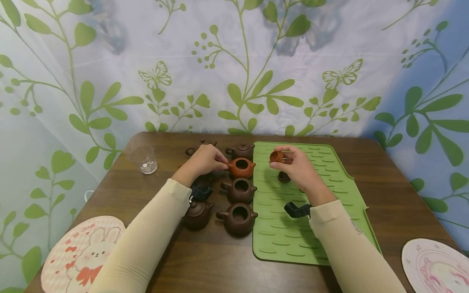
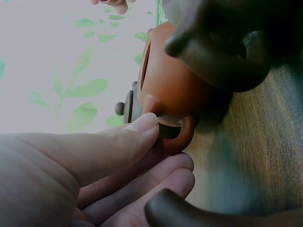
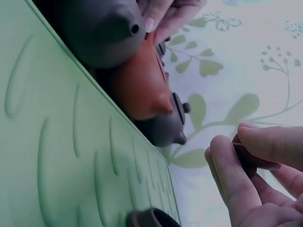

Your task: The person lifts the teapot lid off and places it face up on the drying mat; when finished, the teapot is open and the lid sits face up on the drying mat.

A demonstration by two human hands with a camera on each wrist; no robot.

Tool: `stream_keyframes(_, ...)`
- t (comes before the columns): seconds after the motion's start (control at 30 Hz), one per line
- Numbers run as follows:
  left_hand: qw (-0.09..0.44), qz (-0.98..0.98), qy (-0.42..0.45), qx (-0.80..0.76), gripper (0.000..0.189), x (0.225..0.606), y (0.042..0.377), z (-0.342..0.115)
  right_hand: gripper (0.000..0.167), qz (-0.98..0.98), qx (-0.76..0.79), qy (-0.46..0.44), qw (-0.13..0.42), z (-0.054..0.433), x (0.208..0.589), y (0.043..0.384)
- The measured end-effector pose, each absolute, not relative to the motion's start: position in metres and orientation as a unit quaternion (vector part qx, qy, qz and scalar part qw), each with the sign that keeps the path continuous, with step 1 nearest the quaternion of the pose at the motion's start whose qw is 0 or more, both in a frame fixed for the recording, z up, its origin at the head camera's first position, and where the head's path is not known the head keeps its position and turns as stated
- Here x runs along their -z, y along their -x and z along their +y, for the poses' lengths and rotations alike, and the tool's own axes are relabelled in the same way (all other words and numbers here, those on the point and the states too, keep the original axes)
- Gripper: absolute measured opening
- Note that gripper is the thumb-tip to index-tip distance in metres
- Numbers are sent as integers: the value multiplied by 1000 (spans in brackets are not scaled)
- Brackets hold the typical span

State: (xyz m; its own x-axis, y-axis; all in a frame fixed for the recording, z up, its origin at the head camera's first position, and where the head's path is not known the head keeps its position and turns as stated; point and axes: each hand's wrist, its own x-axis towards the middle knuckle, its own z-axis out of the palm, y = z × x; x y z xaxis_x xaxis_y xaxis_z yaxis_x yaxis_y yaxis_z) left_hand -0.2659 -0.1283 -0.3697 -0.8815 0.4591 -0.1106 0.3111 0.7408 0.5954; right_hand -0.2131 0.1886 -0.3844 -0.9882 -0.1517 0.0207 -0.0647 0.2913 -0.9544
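We see the orange pot (image 1: 246, 175) in the right-hand row of pots, between a lidded dark pot (image 1: 239, 152) behind it and an uncovered brown pot (image 1: 239, 194) in front, its spout pointing to the green mat (image 1: 278, 246). Our left hand (image 1: 206, 160) has its handle pinched between thumb and fingers. Our right hand (image 1: 296, 166) grasps a small orange lid (image 1: 276, 157) by its edge, raised over the mat. The relation that matters most, we judge, is lid to mouth: the pot's round opening faces up, to the left of the lid and a little nearer to us, and the handle-to-spout axis runs crosswise, roughly toward the right hand. The lid is tipped, with its hollow side showing to the head camera, so its level does not match the opening's. Of the two hands, the left is the nearer to the pot. A dark lid (image 1: 283, 177) lies on the mat beneath the right hand, partly covered by it, and the right wrist view cuts it off at the bottom. There, fingers hide most of the held lid, and we cannot make out its knob. The left hand and sleeve cover much of the left-hand pots.
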Motion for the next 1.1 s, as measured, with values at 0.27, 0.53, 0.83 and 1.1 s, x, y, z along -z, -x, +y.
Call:
stream_keyframes(0.27, 123, 925, -213, -289, 16, 370, 267, -128, 52, 808, 587, 50, 15, 213, 380, 207)
stream_keyframes(0.53, 123, 925, -213, -290, 15, 370, 266, -128, 56, 816, 577, 30, 12, 238, 386, 201)
stream_keyframes(0.83, 121, 925, -213, -290, 15, 372, 268, -129, 58, 828, 560, -40, 2, 262, 397, 201)
stream_keyframes(1.1, 120, 925, -212, -291, 16, 371, 267, -129, 61, 846, 527, -72, -11, 274, 406, 202)
